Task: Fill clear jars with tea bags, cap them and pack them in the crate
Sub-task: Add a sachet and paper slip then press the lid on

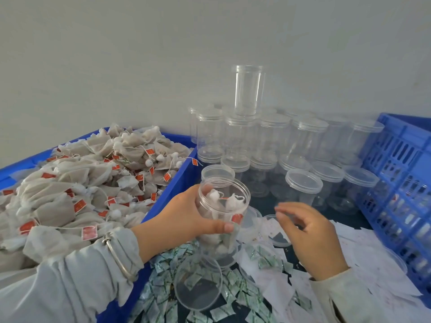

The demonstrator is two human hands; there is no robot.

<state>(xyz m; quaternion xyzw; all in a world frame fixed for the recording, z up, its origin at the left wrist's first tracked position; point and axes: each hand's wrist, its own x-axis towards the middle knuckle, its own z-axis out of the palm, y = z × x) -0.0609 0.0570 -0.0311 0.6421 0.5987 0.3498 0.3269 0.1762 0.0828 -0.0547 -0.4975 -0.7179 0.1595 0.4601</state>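
At frame centre the left hand (184,217) clasps an uncapped jar (221,213) of red-tagged, illegibly printed tea bags (231,201), while the right hand (310,231), fingers loosely curled, holds nothing.

right hand (310,236) fingertips motion-blurred (finger pose unclear) | blue bin (173,180) cut off at left edge | crate (396,183) cut off right | rear jars (268,127) smeared, count unreadable

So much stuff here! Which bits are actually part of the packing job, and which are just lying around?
Job:
open jar held in left hand
tea bags
capped empty jars
loose lid
blue crate

Lying about:
small green-printed sachets
white paper slips
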